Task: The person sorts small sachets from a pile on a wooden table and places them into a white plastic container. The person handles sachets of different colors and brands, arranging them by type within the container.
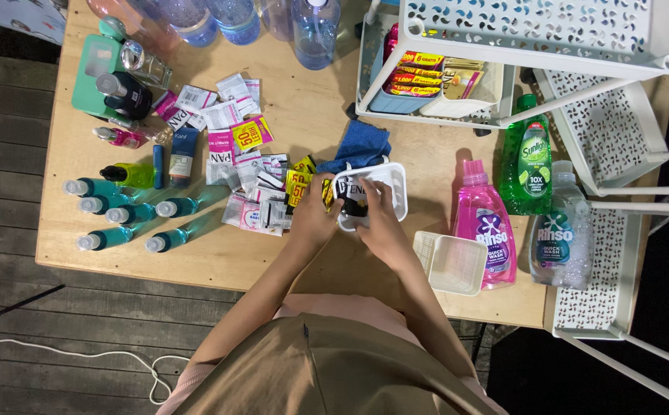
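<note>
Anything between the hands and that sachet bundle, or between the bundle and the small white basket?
Nothing visible. The left hand and right hand hold the sachet bundle directly over the small white basket, with no object between them.

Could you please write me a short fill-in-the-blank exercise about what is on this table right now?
1. Both hands, left hand and right hand, hold sachets over a small ____ basket.
2. The blue cloth lies just ____ that basket, farther from the person.
3. The green bottle lies beside a ____ detergent bottle.

Missing words: white; behind; pink
</note>
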